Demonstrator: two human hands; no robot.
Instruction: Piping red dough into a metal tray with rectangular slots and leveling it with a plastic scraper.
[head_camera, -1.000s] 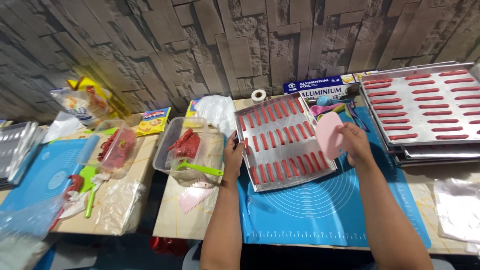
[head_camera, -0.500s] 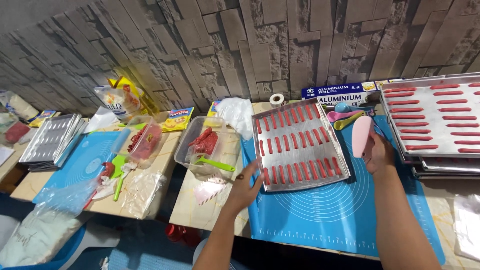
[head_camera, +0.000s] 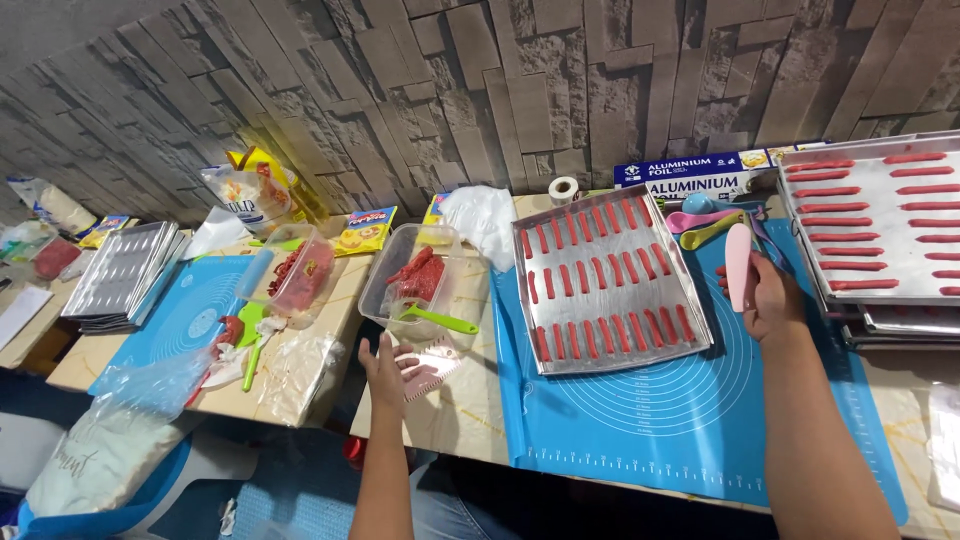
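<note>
While the view has swung left since the earlier frames, these lines hold:

Left hand: the left hand (head_camera: 388, 368) has come off the edge of the tray (head_camera: 608, 282) and now hovers with fingers spread over a pink scraper (head_camera: 430, 368), just below the clear tub (head_camera: 420, 283); nothing is gripped.
Right hand: the right hand (head_camera: 772, 300) stays closed around a pink spatula (head_camera: 739, 262), blade upright, over the blue mat (head_camera: 660, 400) to the right of the tray.
Tray: lies flat on the mat, rows of red strips (head_camera: 600, 275) filling it, no hand touching it now.
Tub: holds red meat and a green spoon (head_camera: 438, 319).
Change: with the left hand released, the tray sits alone; attention has gone to the tub side.
Far right: stacked trays (head_camera: 880, 225) also carry red strips.
</note>
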